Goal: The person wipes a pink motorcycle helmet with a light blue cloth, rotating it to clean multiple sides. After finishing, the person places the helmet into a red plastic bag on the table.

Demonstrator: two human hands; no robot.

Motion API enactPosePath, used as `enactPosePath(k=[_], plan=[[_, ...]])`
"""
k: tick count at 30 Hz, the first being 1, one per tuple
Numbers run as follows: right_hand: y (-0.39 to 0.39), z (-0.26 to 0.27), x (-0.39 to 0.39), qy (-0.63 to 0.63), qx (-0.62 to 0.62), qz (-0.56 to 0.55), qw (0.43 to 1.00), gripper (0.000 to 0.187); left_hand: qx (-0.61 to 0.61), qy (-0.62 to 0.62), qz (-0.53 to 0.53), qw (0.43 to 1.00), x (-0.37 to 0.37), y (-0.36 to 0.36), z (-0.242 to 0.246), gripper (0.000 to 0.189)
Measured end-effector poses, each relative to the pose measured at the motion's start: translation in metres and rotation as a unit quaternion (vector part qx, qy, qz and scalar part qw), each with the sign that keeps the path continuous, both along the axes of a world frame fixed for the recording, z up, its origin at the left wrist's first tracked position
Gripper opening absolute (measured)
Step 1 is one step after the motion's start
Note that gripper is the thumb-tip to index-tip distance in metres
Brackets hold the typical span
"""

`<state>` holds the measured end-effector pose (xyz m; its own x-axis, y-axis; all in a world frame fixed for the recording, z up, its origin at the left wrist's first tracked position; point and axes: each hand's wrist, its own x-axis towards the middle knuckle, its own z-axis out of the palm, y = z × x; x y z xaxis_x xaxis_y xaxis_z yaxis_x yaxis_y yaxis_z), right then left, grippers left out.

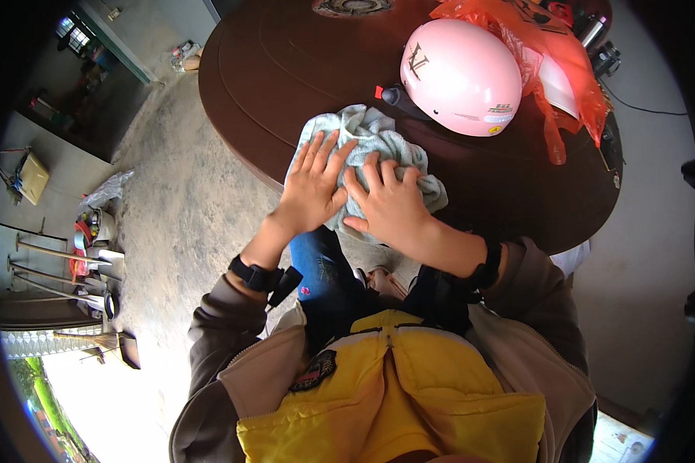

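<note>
A pale green terry towel [406,151] lies crumpled at the near edge of a round dark brown table [255,75], partly hanging over the rim. My left hand [314,182] rests palm down on the towel's left part with its fingers spread. Close beside it, my right hand [391,199] presses on the towel's middle, fingers apart and slightly bent. Neither hand grips the cloth visibly. Beyond the towel, to the right, sits a glossy pink helmet [463,75] with a dark strap and a red buckle piece [379,91].
Red plastic bags [579,75] lie right of the helmet, near a dark flask [605,59]. Long-handled tools [58,252] and a broom [101,338] stand along the left wall. A doorway [87,87] opens at upper left. The table's curved edge borders the concrete floor [174,173].
</note>
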<state>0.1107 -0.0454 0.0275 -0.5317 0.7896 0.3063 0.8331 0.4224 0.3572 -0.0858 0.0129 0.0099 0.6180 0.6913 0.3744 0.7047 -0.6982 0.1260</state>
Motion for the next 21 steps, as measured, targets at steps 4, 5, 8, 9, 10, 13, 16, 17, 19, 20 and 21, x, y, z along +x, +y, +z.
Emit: enactPosePath(k=[4, 5, 8, 9, 10, 13, 16, 17, 19, 20, 21], plan=[[0.048, 0.0, -0.002, 0.047, -0.009, 0.029, 0.998, 0.073, -0.026, -0.023, 0.015, 0.999, -0.005, 0.039, -0.001, 0.066], [0.061, -0.001, -0.002, 0.058, -0.016, 0.036, 0.998, 0.071, -0.032, -0.024, 0.037, 0.999, -0.005, 0.049, -0.002, 0.065], [0.092, -0.006, -0.001, 0.097, -0.018, 0.056, 0.994, 0.065, -0.036, -0.038, 0.077, 0.996, -0.003, 0.072, -0.007, 0.064], [0.096, -0.008, -0.001, 0.088, -0.026, 0.052, 0.994, 0.064, -0.035, -0.039, 0.08, 0.995, -0.003, 0.075, -0.009, 0.064], [0.097, -0.009, 0.0, 0.091, -0.027, 0.05, 0.994, 0.064, -0.034, -0.039, 0.083, 0.995, -0.003, 0.076, -0.01, 0.064], [0.077, -0.006, 0.001, 0.095, -0.032, 0.04, 0.994, 0.062, -0.036, -0.043, 0.082, 0.995, 0.0, 0.061, -0.01, 0.066], [0.036, 0.003, 0.005, 0.075, -0.033, 0.043, 0.996, 0.067, -0.003, -0.023, 0.074, 0.997, 0.006, 0.021, -0.01, 0.069], [0.02, 0.005, 0.007, 0.063, -0.047, 0.035, 0.996, 0.07, 0.009, -0.019, 0.066, 0.998, 0.006, 0.006, -0.01, 0.07], [-0.006, 0.007, 0.008, 0.027, -0.035, 0.034, 0.998, 0.074, 0.0, -0.036, 0.044, 0.998, 0.005, -0.019, -0.009, 0.07], [-0.01, 0.008, 0.008, 0.007, -0.042, 0.04, 0.998, 0.077, -0.004, -0.031, 0.042, 0.999, 0.005, -0.025, -0.009, 0.069], [-0.012, 0.008, 0.008, 0.006, -0.022, 0.042, 0.999, 0.077, -0.002, -0.037, 0.035, 0.999, 0.005, -0.026, -0.008, 0.069]])
